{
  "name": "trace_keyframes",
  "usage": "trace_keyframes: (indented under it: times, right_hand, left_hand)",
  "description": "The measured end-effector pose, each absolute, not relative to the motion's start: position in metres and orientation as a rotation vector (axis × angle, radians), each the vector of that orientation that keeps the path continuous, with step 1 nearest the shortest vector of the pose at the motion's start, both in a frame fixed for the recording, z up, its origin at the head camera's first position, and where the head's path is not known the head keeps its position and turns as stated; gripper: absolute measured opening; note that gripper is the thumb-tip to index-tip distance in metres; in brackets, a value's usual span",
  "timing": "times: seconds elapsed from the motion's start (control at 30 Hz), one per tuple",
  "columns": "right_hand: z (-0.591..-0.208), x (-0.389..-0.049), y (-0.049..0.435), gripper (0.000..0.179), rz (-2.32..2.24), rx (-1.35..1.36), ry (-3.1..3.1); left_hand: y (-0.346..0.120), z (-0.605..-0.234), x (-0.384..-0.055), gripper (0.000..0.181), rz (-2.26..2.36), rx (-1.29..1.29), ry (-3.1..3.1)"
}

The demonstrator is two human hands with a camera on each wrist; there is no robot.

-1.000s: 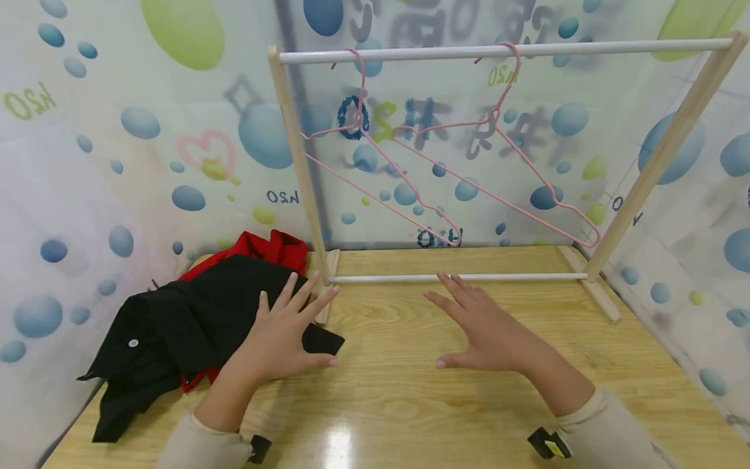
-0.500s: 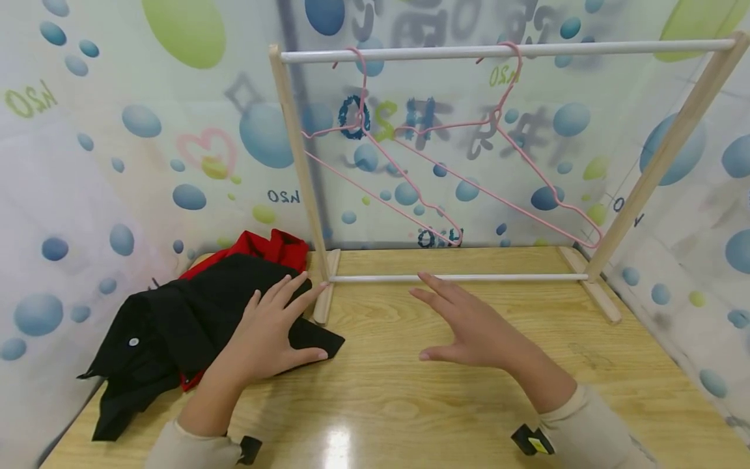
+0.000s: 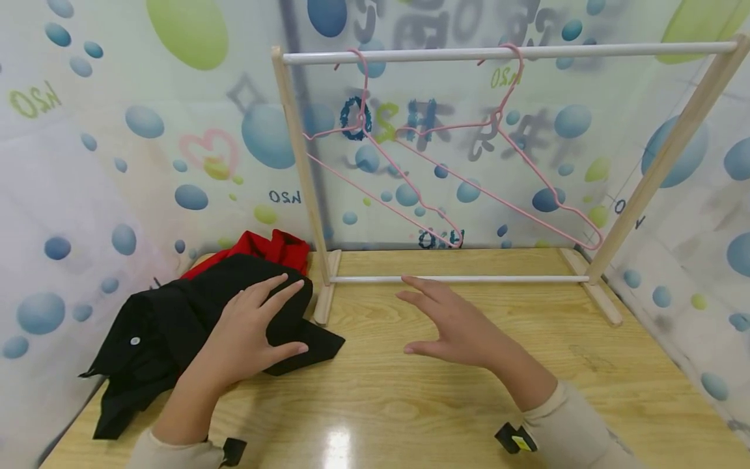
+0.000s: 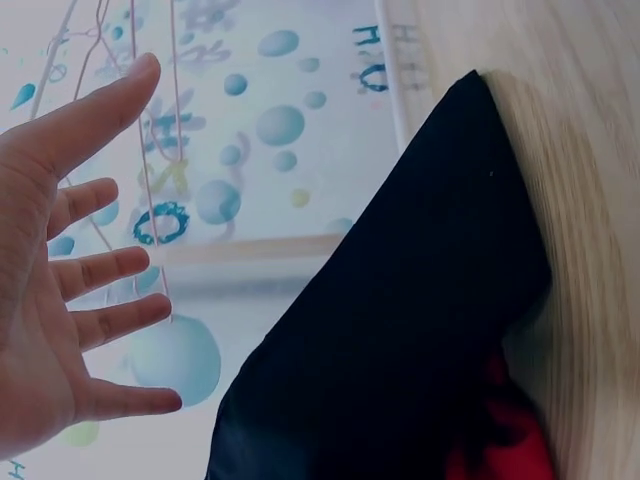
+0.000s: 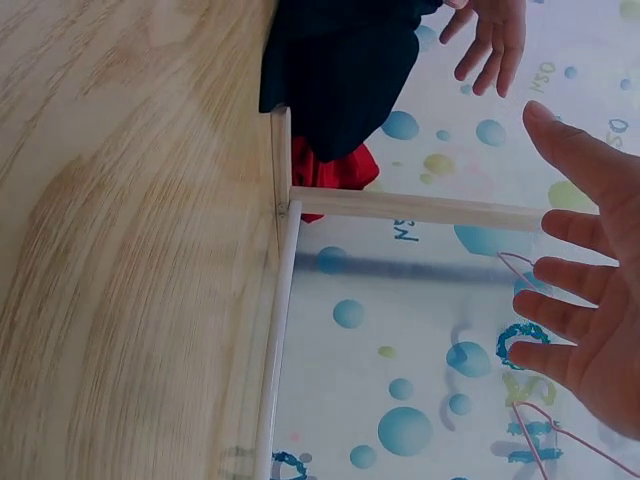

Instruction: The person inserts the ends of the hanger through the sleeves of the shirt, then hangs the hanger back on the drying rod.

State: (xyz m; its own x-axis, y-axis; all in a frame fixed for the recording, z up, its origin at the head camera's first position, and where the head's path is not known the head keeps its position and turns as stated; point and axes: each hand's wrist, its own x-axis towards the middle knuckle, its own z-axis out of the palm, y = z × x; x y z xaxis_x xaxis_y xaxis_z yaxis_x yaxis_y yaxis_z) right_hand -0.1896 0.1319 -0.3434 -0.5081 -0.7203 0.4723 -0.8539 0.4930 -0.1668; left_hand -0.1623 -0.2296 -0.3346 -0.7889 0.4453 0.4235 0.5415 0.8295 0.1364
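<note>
A black garment (image 3: 176, 326) with a white button lies crumpled at the left of the table, over a red garment (image 3: 281, 251) that shows behind it. My left hand (image 3: 243, 335) hovers above the black cloth with fingers spread; the left wrist view shows a gap between that hand (image 4: 60, 290) and the cloth (image 4: 400, 300). My right hand (image 3: 459, 322) is held over the middle of the table, fingers apart and holding nothing. Two pink wire hangers, the left hanger (image 3: 404, 176) and the right hanger (image 3: 530, 159), hang from the rack's top rail.
The clothes rack (image 3: 510, 53) has a white top rail, wooden posts and a low white bar (image 3: 498, 279) near the table's back. Its left foot (image 3: 324, 303) stands beside the garments. A patterned curtain (image 3: 146, 215) encloses the wooden table (image 3: 398, 404) at the back and sides.
Both hands have drifted left, the left hand further over the black garment and the right hand toward the table's middle. The garments and hangers have stayed in place.
</note>
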Motion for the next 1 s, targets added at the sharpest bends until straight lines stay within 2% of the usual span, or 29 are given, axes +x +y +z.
trace_keyframes:
  times: [0.5, 1.0]
  right_hand:
    - [-0.345, -0.194, 0.101, 0.074, 0.568, 1.377, -2.408]
    - [-0.354, -0.199, 0.072, 0.074, 0.65, 1.42, -2.342]
  left_hand:
    - [-0.258, -0.328, -0.152, 0.091, -0.364, -0.725, -2.54]
    - [-0.285, -0.323, -0.138, 0.086, -0.4, -0.548, -2.576]
